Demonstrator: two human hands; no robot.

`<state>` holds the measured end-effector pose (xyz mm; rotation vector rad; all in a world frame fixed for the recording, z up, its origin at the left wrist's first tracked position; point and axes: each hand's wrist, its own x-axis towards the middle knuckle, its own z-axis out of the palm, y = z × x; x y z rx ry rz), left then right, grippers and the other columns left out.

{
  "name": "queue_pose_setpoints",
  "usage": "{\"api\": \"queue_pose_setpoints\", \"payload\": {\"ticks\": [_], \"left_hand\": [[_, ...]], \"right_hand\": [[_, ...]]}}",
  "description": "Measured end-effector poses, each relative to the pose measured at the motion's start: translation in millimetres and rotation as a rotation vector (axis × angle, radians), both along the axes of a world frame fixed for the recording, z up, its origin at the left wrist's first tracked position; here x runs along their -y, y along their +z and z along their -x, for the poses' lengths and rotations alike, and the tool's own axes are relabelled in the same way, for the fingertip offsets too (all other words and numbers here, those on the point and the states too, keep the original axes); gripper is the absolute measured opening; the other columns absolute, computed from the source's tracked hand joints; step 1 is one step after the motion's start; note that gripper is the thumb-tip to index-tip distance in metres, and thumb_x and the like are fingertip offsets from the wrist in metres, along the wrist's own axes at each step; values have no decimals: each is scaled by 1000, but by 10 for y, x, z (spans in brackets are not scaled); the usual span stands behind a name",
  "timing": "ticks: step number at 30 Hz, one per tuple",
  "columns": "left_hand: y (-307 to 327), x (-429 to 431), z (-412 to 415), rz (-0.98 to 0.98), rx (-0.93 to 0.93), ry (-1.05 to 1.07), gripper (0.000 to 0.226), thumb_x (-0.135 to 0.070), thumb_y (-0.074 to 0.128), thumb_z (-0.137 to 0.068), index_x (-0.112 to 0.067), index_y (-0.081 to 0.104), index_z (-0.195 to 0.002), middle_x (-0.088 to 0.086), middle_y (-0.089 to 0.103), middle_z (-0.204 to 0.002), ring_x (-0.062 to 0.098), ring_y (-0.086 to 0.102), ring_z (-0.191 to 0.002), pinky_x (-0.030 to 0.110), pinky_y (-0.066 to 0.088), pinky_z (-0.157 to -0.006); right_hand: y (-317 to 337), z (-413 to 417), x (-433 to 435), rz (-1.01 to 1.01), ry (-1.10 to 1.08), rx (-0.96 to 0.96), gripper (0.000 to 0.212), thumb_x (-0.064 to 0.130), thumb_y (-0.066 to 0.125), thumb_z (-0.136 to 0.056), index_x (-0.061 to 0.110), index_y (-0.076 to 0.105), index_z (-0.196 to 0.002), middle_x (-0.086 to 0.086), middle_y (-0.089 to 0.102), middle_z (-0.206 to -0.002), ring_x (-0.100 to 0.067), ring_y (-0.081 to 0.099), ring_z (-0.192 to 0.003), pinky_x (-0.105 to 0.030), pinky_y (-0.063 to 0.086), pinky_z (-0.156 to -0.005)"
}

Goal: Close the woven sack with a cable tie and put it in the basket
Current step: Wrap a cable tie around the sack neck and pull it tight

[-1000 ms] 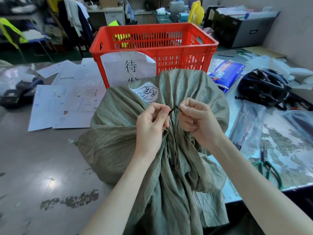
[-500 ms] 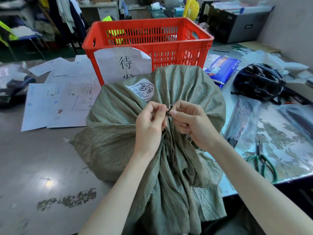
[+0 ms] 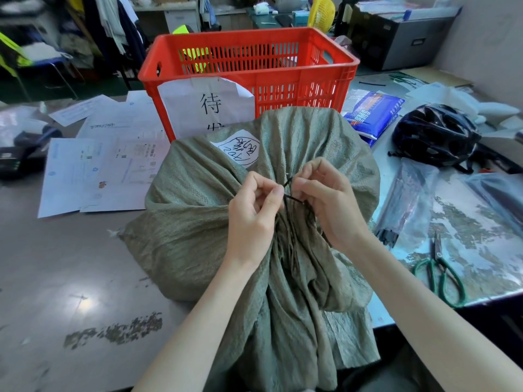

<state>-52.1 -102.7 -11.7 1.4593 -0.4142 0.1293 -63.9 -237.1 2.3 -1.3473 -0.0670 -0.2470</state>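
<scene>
While my left hand (image 3: pixel 254 210) and right hand (image 3: pixel 328 205) curl tight, each pinching the black cable tie (image 3: pixel 291 197) at its gathered neck, the woven sack (image 3: pixel 192 222) lies on the table (image 3: pixel 56 278). The red basket (image 3: pixel 297 77) stands just behind it; scissors (image 3: pixel 441 273) and a helmet (image 3: pixel 435 137) lie to my right.

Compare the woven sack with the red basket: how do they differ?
The woven sack is soft, olive-green and bunched at its neck; the red basket is rigid slatted plastic, open on top. The sack lies in front; the basket stands behind it. The sack's label is a small handwritten oval; the basket's label a larger sheet. Both labels are white.
</scene>
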Motion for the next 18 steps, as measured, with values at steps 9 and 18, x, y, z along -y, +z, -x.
{"api": "queue_pose_setpoints", "payload": {"ticks": [9,18], "left_hand": [[48,-9,58,-166,119,46,15,-20,56,-91,-16,50,-78,4,53,-65,30,51,-64,46,41,-62],[40,-12,59,-244,162,-11,11,-19,56,-93,-12,53,-85,3,59,-71,21,56,-67,38,45,-65]], "right_hand": [[182,55,23,431,-58,-12,41,27,54,-87,7,48,-52,-11,37,-54,-19,31,-55,-33,25,-56],[261,121,38,455,-37,-24,47,13,54,-90,22,44,-46,0,35,-47,-14,26,-48,-31,21,-51]]}}
